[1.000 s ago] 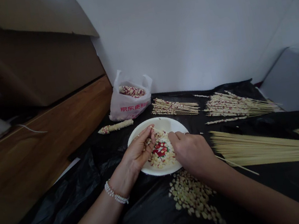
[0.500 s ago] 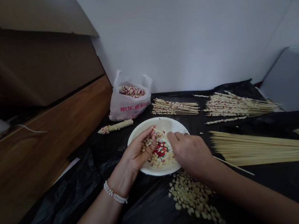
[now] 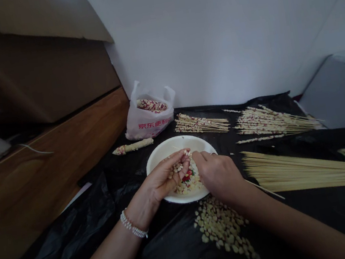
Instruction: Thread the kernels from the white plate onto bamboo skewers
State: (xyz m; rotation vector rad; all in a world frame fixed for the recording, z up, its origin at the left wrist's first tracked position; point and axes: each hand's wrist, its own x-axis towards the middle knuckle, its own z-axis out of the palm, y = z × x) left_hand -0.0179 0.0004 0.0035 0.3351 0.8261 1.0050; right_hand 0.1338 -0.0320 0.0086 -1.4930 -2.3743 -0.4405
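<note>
Over a white bowl (image 3: 156, 151) with a red flower pattern, my left hand (image 3: 163, 176) is palm up and cups several corn kernels (image 3: 176, 169). Its thumb and fingertips are pinched together, close to my right hand's fingers. My right hand (image 3: 219, 172) is closed round a thin bamboo skewer (image 3: 267, 190), whose rear end sticks out below the wrist to the right. The skewer's front part is mostly hidden by the fingers. Loose cream and red kernels (image 3: 189, 186) lie in the bowl.
Pale flat pieces (image 3: 224, 225) lie in front of the bowl. To the right are bare skewers (image 3: 302, 170) and kernel-threaded skewers (image 3: 262, 121); another threaded bundle (image 3: 200, 123) lies behind. A plastic bag (image 3: 152, 121) holds corn cobs. A partly stripped cob (image 3: 134, 146) lies left.
My left hand has moved slightly right, its fingertips now nearer the right hand. The skewer's rear end has shifted a little toward the bowl. My right hand has hardly moved.
</note>
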